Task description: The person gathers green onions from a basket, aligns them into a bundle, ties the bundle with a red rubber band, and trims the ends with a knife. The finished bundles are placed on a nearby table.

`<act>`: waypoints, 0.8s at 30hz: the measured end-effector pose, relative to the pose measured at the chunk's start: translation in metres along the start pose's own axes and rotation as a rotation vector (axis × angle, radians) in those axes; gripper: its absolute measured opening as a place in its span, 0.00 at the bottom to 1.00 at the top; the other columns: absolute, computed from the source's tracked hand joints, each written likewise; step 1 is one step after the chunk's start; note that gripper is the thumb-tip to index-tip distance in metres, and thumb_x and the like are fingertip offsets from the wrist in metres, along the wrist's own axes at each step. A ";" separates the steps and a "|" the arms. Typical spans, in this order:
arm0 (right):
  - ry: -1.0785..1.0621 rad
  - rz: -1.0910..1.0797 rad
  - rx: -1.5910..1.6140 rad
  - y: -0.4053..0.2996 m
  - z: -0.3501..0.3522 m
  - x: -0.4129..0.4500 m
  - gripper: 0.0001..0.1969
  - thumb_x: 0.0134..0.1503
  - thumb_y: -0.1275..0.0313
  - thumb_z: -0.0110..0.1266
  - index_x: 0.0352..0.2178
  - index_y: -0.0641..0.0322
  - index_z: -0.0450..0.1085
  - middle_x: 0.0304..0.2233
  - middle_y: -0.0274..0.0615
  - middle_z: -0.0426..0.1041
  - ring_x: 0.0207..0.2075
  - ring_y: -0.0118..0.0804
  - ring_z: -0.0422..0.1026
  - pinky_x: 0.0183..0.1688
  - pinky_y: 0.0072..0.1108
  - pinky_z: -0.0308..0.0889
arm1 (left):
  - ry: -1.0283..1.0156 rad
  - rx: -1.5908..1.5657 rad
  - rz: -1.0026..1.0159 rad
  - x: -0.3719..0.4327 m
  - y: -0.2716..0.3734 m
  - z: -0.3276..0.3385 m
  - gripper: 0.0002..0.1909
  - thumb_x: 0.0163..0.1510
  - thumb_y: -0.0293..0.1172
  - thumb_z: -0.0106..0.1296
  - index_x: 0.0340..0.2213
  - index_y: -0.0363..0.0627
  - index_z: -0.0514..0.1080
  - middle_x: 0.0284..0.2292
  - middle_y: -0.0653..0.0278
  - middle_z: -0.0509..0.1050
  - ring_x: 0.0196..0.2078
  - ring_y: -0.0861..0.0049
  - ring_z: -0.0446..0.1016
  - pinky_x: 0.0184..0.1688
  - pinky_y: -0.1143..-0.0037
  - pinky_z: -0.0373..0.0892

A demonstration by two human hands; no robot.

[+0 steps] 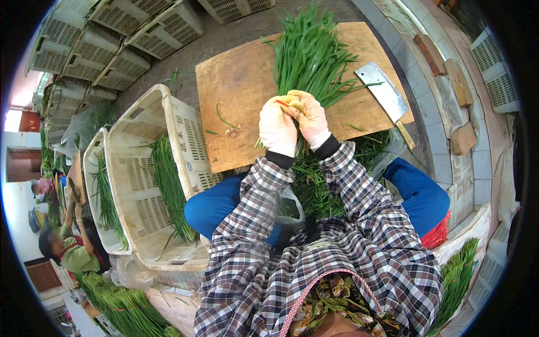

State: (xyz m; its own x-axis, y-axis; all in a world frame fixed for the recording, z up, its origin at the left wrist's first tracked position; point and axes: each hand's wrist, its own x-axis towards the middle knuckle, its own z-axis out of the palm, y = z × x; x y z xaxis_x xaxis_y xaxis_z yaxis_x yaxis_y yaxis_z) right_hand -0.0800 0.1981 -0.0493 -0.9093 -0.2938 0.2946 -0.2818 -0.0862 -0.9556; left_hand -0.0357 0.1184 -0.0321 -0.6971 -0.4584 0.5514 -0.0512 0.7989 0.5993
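Observation:
Both my hands wear pale, stained gloves and meet over the near part of a bunch of long green chives (309,59). The bunch lies on a wooden board (240,92), its leaf tips fanning towards the far edge. My left hand (278,128) and my right hand (308,116) have their fingers closed together around a thin red tie (282,102). Only a short piece of the tie shows; the gloves hide the rest and part of the stems. To the right of the bunch, a cleaver (384,90) rests on the board, its handle jutting past the near edge.
Left of me stands a white plastic crate (139,177) holding chives (168,185). Loose greens (316,189) and a plastic bag (292,206) lie between my knees. Red ties (437,231) sit at my right. A co-worker (76,252) is at far left; stacked crates (97,50) stand behind.

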 end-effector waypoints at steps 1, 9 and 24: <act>-0.057 -0.126 -0.246 0.000 -0.005 0.006 0.08 0.48 0.76 0.54 0.32 0.63 0.73 0.40 0.45 0.69 0.41 0.38 0.68 0.43 0.22 0.63 | -0.036 -0.076 -0.032 0.002 -0.010 -0.001 0.07 0.45 0.23 0.48 0.30 0.41 0.70 0.35 0.56 0.71 0.37 0.60 0.70 0.40 0.69 0.67; -0.168 -0.193 -0.499 -0.023 -0.006 0.020 0.10 0.46 0.73 0.55 0.32 0.60 0.74 0.31 0.41 0.74 0.41 0.41 0.68 0.43 0.27 0.64 | -0.445 -0.817 -0.418 0.029 -0.071 -0.006 0.04 0.54 0.27 0.44 0.31 0.39 0.65 0.32 0.65 0.70 0.34 0.85 0.65 0.38 0.82 0.62; -0.270 -0.196 -0.637 -0.014 -0.013 0.032 0.05 0.41 0.72 0.57 0.19 0.63 0.70 0.27 0.39 0.74 0.41 0.42 0.69 0.41 0.27 0.66 | -0.338 -1.131 -0.566 0.021 -0.068 0.008 0.12 0.56 0.28 0.37 0.41 0.40 0.63 0.37 0.62 0.69 0.40 0.78 0.68 0.46 0.77 0.63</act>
State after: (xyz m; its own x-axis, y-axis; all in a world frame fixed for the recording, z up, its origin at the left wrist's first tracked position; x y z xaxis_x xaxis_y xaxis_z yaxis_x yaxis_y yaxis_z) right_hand -0.1095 0.2022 -0.0262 -0.7397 -0.5619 0.3702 -0.6305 0.3868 -0.6729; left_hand -0.0530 0.0571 -0.0660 -0.9296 -0.3686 -0.0092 0.1153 -0.3144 0.9423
